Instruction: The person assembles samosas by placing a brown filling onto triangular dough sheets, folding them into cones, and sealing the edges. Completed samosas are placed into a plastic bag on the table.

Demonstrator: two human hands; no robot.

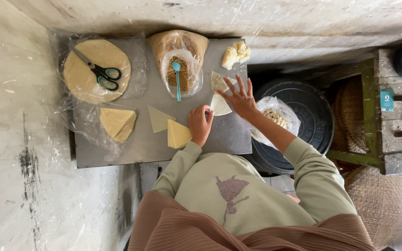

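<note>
Grey metal table (136,148) carries wrappers; the left hand (200,124), grip closed, pinches the corner of a wedge (220,105) at 12 o'clock, while the open right hand (241,98) presses it flat so it cannot slide.

Scissors (99,72) on round dough sheets (84,79), left of spoon (177,79) in filling bag (178,62), dough lump (236,54) right

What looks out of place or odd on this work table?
The scissors lie directly on the round stack of dough sheets, on top of the food. Nothing looks spilled or damaged.
</note>
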